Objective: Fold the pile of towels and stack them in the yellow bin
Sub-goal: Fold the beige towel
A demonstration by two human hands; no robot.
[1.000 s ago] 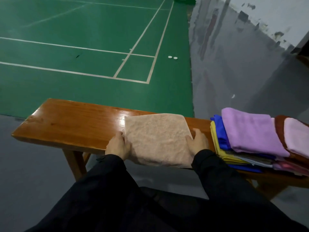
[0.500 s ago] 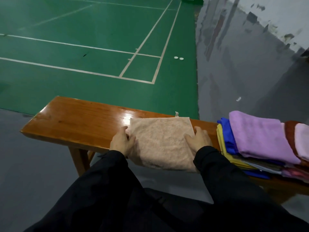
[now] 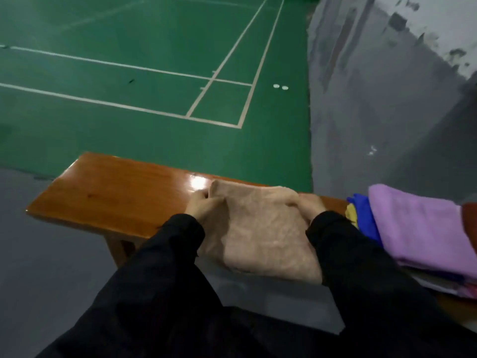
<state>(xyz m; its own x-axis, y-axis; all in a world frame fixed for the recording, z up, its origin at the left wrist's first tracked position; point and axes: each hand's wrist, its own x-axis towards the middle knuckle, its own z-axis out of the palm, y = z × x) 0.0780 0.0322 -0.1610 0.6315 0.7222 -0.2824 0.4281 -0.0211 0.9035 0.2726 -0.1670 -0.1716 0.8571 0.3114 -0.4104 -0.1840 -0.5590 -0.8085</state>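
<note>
head view. a beige towel (image 3: 260, 228) is shown lying across a glossy wooden bench (image 3: 116, 195), its near portion draped over the bench's front edge towards the person. the towel's far edge is gripped at both corners: the left hand (image 3: 204, 208) is closed on the far-left corner, with a small flap of cloth raised above the fingers, and the right hand (image 3: 309, 205) is closed on the far-right corner, its fingers partly hidden under bunched cloth. the held edge runs left to right along the bench, and the free body of the towel lies on the near side of both hands; a fold is therefore judged to require that the held edge be carried towards the person, over the cloth below it. both hands are placed about equally close to the towel, one at each end of that edge. the pile of towels (image 3: 418, 228), topped by a purple one, is seen just beside the right sleeve, at the right end of the bench. no yellow bin is visible in this view, so its direction from the hands cannot be told.
</note>
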